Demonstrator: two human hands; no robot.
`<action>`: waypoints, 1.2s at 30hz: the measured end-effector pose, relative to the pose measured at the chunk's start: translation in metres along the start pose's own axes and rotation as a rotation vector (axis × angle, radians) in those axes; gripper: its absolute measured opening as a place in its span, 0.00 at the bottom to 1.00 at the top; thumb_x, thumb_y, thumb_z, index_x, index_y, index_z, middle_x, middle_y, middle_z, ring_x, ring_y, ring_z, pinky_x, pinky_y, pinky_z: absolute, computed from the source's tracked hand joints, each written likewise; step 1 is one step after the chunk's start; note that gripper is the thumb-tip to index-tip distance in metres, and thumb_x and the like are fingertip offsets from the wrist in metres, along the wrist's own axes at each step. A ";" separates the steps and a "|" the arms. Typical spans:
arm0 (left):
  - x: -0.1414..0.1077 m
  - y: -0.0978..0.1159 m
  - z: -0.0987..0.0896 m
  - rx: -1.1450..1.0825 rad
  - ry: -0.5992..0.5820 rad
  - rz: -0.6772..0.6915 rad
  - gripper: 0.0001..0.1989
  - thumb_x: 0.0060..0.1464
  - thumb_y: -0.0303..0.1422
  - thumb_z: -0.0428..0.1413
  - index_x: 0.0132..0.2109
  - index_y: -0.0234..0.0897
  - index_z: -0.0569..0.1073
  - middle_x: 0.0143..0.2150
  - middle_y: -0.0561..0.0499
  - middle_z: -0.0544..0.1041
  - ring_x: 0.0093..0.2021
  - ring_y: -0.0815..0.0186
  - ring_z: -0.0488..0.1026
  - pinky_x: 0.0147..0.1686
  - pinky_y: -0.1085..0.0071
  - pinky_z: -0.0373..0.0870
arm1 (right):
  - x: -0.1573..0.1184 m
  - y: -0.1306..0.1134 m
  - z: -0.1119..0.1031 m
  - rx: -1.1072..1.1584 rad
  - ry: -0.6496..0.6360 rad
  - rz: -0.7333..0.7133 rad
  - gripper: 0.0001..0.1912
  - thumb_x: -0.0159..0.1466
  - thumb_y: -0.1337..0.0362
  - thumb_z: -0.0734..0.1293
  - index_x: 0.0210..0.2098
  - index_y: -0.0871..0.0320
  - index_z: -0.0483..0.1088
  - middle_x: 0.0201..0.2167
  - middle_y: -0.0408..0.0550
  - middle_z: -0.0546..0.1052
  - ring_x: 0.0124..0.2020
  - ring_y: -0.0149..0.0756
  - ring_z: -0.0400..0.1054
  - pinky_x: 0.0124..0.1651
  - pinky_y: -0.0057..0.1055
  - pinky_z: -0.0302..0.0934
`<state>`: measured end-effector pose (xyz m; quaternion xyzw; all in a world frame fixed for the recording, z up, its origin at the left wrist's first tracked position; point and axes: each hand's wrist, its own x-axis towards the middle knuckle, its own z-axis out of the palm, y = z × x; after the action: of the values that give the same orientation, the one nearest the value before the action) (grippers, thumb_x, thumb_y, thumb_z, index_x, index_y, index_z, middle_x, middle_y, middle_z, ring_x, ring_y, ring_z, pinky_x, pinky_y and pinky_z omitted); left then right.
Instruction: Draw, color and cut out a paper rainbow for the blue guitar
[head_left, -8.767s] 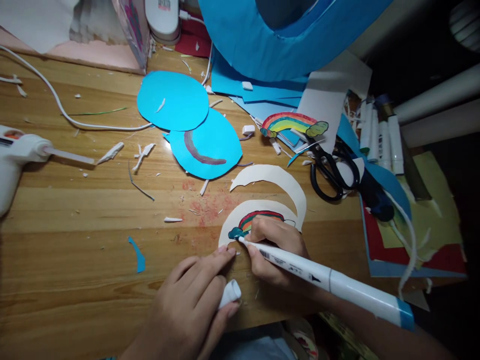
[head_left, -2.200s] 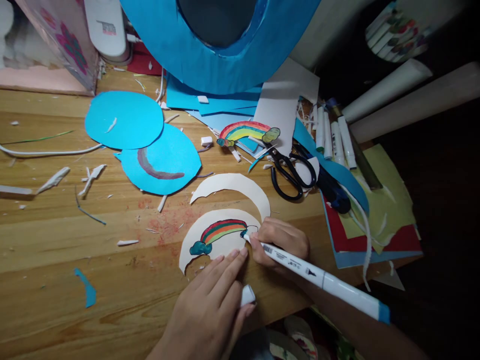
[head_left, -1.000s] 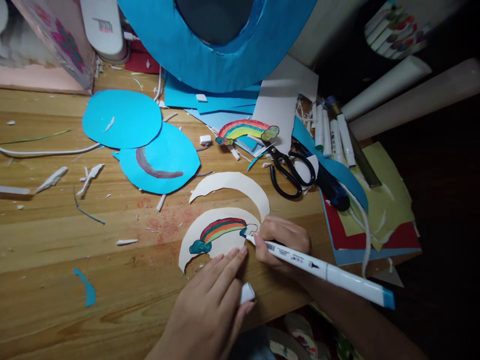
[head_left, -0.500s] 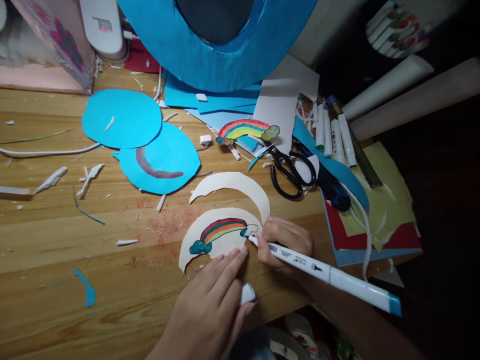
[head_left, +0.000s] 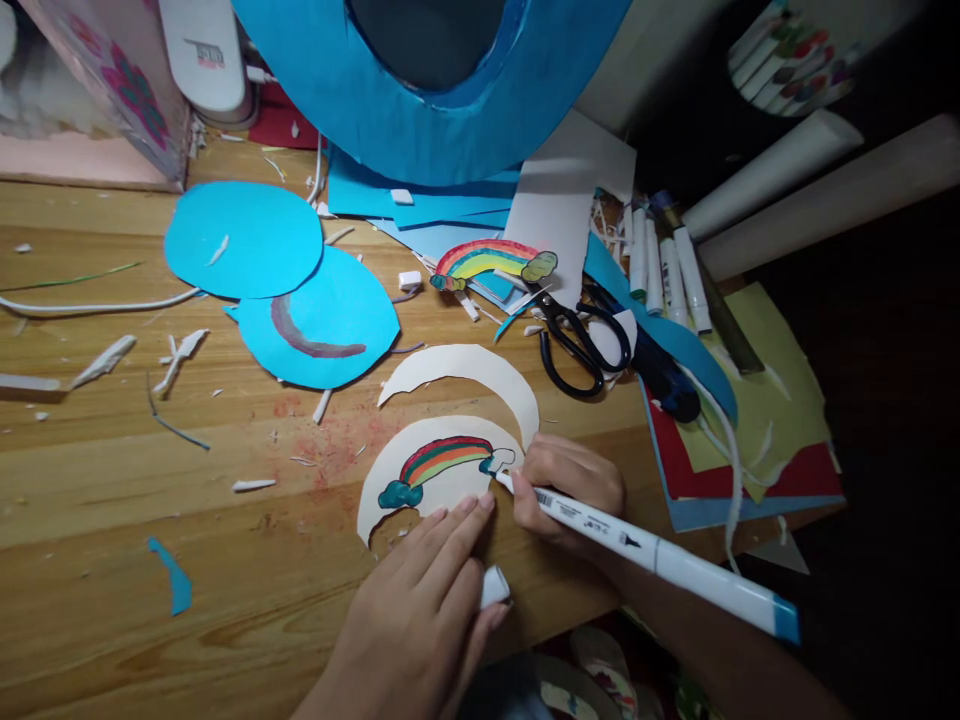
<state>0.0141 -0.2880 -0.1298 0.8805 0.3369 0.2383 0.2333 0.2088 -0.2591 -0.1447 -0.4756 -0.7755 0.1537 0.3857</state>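
Note:
My right hand is closed round a white marker with a blue end. Its tip touches a white paper cutout at the right-hand cloud of a drawn rainbow. That cloud is partly teal; the left cloud is fully teal. My left hand lays its fingertips flat on the cutout's lower edge. Between its thumb and forefinger sits a white marker cap. A curved white paper strip lies just above the cutout.
Black-handled scissors and a cut-out rainbow lie beyond my hands. Several markers lie at right, near coloured paper. Blue paper ovals rest at left among scraps. A large blue ring stands at the back.
Almost nothing differs. The marker's far end has shifted slightly down and left, while its tip stays at the right cloud. My left hand holds its place.

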 end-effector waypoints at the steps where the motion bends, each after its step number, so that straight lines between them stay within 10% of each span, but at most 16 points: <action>1: 0.000 0.000 0.000 0.000 -0.001 0.000 0.12 0.62 0.30 0.46 0.44 0.31 0.74 0.57 0.45 0.72 0.54 0.61 0.72 0.51 0.65 0.73 | 0.000 0.000 0.000 0.002 0.003 -0.002 0.14 0.56 0.77 0.63 0.26 0.51 0.57 0.16 0.37 0.60 0.17 0.32 0.53 0.20 0.31 0.51; 36: -0.002 -0.002 -0.001 -0.026 -0.033 -0.008 0.11 0.61 0.29 0.47 0.44 0.32 0.73 0.57 0.43 0.72 0.56 0.61 0.70 0.53 0.66 0.71 | 0.002 -0.001 -0.004 -0.039 -0.012 0.041 0.14 0.55 0.77 0.62 0.26 0.52 0.55 0.16 0.39 0.61 0.17 0.34 0.54 0.20 0.32 0.51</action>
<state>0.0117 -0.2879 -0.1306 0.8799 0.3335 0.2270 0.2510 0.2111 -0.2584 -0.1404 -0.4980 -0.7706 0.1494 0.3685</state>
